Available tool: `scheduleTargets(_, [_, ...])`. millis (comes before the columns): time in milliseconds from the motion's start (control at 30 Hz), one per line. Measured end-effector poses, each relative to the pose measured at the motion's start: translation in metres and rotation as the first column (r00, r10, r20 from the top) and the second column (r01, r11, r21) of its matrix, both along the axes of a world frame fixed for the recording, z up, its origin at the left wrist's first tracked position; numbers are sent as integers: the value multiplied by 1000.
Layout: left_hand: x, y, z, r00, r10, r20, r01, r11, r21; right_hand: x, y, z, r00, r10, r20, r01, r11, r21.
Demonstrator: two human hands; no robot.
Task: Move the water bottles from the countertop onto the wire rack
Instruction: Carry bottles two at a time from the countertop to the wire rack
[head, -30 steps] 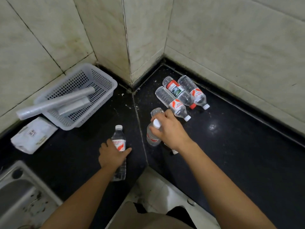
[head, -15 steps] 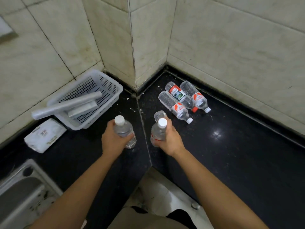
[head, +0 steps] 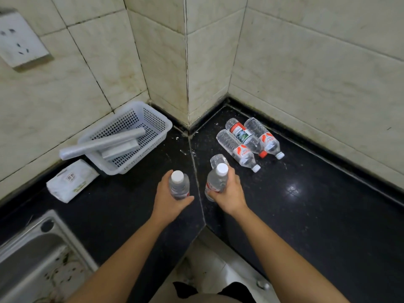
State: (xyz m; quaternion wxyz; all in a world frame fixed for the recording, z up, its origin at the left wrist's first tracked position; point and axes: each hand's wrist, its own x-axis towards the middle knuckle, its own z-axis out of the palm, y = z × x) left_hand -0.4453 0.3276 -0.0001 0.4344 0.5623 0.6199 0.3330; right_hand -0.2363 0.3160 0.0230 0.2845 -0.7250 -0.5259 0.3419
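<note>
Black polished stone makes up the tabletop (head: 306,215), which wraps an inner wall corner (head: 187,119); that corner serves as the landmark here. Just in front of the corner, above the seam in the stone, the left hand (head: 169,199) holds a clear water bottle (head: 179,185) upright, white cap toward the camera, with the fingers (head: 185,197) curled closed around its lower body. Beside it, slightly to the right of the seam, the right hand (head: 228,192) grips a second water bottle (head: 216,180), also white-capped and tilted a little, fingers wrapped shut around its red-labelled middle. Behind that hand, toward the corner, part of another clear bottle (head: 217,159) shows; how it rests cannot be told. To the right of the corner, three more bottles lie on their sides touching one another, caps pointing away from the wall: a white-capped one (head: 237,149) nearest the hands, a red-capped one (head: 246,136) in the middle, and another white-capped one (head: 263,136) nearest the right wall. Left of the corner sits a white perforated basket (head: 153,136) holding grey rolls (head: 102,145). Farther left lies a white packet (head: 70,180), and beyond it a steel sink (head: 32,254).
</note>
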Motion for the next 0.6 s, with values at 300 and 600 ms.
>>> scheduleTargets(300, [19,11,-13,968,248,32,-249,969,-1,-16,-3,-23,977,-204,-65,209,973,93])
scheduleTargets(600, [1,50,-1,977,188,98,-178,979,-101,5,-5,-26,942,-304,-139,310,951,22])
